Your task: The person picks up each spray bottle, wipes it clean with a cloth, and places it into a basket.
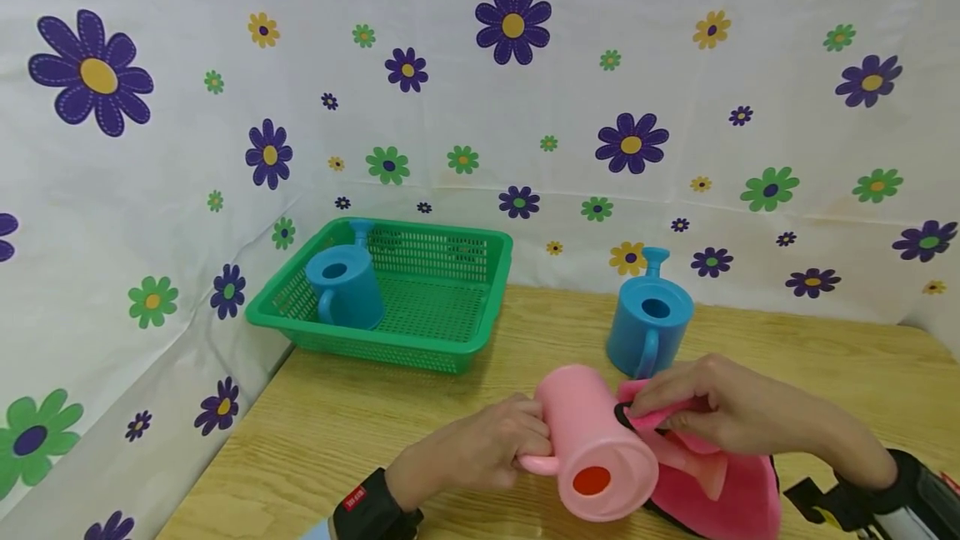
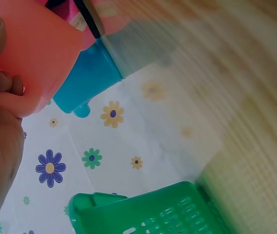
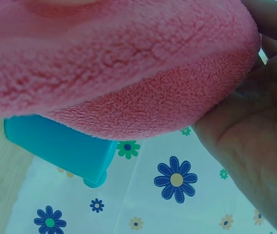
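Note:
My left hand (image 1: 487, 442) grips the handle of a pink watering can (image 1: 581, 419), which is tipped so that its top and the orange-red opening face me. The left wrist view shows the fingers curled round the handle of this can (image 2: 36, 58). A pink fluffy cloth (image 1: 753, 500) with a dark edge lies round the spout on the can's right side. My right hand (image 1: 731, 408) pinches a fold of it against the can. In the right wrist view the cloth (image 3: 153, 92) covers much of the picture, hiding the fingertips.
A blue watering can (image 1: 648, 323) stands upright on the wooden table (image 1: 337, 423), just behind the pink one. At the back left is a green basket (image 1: 420, 350) with another blue watering can (image 1: 352, 286) inside. A flowered white sheet (image 1: 450, 98) hangs behind the table.

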Action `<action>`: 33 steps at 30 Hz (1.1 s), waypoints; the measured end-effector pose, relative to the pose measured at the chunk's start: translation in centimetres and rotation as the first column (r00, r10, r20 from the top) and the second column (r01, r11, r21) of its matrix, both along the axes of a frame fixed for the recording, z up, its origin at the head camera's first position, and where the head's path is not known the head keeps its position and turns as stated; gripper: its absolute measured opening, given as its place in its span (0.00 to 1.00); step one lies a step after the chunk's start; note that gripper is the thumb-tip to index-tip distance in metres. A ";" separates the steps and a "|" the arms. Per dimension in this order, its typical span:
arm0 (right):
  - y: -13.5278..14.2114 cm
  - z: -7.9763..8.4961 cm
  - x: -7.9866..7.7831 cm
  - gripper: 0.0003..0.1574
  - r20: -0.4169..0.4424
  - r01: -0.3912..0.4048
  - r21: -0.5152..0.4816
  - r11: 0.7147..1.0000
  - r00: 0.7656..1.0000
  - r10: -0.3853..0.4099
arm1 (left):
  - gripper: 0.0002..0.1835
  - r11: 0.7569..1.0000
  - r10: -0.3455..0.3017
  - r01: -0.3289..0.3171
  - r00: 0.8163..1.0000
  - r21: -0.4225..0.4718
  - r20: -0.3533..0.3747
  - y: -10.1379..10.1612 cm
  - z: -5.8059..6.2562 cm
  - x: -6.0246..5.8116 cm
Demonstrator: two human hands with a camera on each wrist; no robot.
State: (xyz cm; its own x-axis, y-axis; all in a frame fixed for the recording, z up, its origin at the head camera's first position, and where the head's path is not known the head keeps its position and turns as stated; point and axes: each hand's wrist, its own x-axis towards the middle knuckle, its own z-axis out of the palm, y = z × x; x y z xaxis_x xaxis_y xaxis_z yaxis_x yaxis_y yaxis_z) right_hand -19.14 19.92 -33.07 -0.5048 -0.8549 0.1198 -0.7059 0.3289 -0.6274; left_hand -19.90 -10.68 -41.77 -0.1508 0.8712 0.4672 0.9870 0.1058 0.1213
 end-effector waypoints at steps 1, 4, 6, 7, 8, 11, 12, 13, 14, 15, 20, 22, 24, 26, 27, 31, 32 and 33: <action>0.0 -0.1 -0.1 0.33 -0.001 0.004 -0.003 1.000 1.000 -0.004 | 0.21 1.000 -0.007 0.007 1.000 0.005 0.009 0.1 0.1 0.1; 0.1 -0.3 -0.3 0.33 -0.009 0.020 -0.012 1.000 1.000 -0.020 | 0.21 1.000 -0.019 0.018 0.999 0.022 0.040 0.2 0.2 0.6; 0.1 -0.6 -0.4 0.34 -0.021 0.037 -0.013 0.999 0.999 -0.037 | 0.21 0.999 -0.032 0.030 0.997 0.035 0.065 0.2 0.3 0.8; 0.1 -0.7 -0.5 0.34 -0.024 0.048 -0.012 0.999 0.999 -0.048 | 0.21 0.999 -0.039 0.036 0.996 0.041 0.074 0.3 0.4 0.9; 0.2 -0.8 -0.6 0.34 -0.023 0.060 -0.010 0.998 0.998 -0.060 | 0.21 0.998 -0.043 0.040 0.996 0.045 0.077 0.3 0.4 1.0; 0.2 -1.2 -0.9 0.32 -0.014 0.099 -0.001 0.995 0.995 -0.099 | 0.21 0.997 -0.058 0.054 0.994 0.051 0.091 0.3 0.5 1.2; 0.2 -1.3 -1.0 0.31 -0.009 0.113 0.003 0.994 0.994 -0.113 | 0.21 0.997 -0.060 0.055 0.994 0.051 0.095 0.3 0.6 1.3; 0.2 -1.4 -1.1 0.30 -0.004 0.124 0.004 0.992 0.992 -0.124 | 0.21 0.997 -0.061 0.056 0.993 0.052 0.101 0.3 0.6 1.3; 0.2 -1.5 -1.2 0.29 0.000 0.135 0.004 0.991 0.991 -0.135 | 0.21 0.997 -0.060 0.054 0.992 0.054 0.110 0.3 0.6 1.4; 0.2 -1.6 -1.3 0.28 0.003 0.144 0.005 0.990 0.990 -0.144 | 0.20 0.997 -0.057 0.050 0.991 0.057 0.118 0.3 0.6 1.5; 0.3 -2.1 -1.6 0.24 0.007 0.182 0.013 0.983 0.983 -0.182 | 0.19 0.997 -0.034 0.024 0.989 0.073 0.141 0.3 0.7 1.7; 0.3 -2.2 -1.7 0.24 0.006 0.195 0.022 0.981 0.981 -0.195 | 0.18 0.997 -0.031 0.020 0.989 0.076 0.144 0.3 0.7 1.7; 0.2 -2.4 -1.7 0.24 0.003 0.206 0.028 0.978 0.979 -0.206 | 0.18 0.997 -0.035 0.024 0.989 0.080 0.146 0.2 0.7 1.7; 0.2 -2.5 -1.8 0.24 0.001 0.209 0.029 0.977 0.978 -0.209 | 0.18 0.996 -0.040 0.030 0.992 0.079 0.124 0.2 0.7 1.6; 0.2 -2.5 -1.8 0.24 0.002 0.209 0.028 0.977 0.978 -0.209 | 0.18 0.996 -0.043 0.034 0.993 0.079 0.114 0.2 0.7 1.6; 0.2 -2.6 -1.9 0.25 0.020 0.190 0.017 0.982 0.981 -0.191 | 0.18 0.997 -0.043 0.038 0.997 0.074 0.068 0.2 0.7 1.4; 0.3 -2.6 -1.9 0.25 0.032 0.184 0.013 0.983 0.982 -0.184 | 0.18 0.997 -0.042 0.038 0.997 0.072 0.064 0.1 0.7 1.3; 0.3 -2.5 -1.9 0.25 0.045 0.176 0.010 0.984 0.983 -0.176 | 0.18 0.997 -0.038 0.034 0.997 0.072 0.064 0.1 0.6 1.3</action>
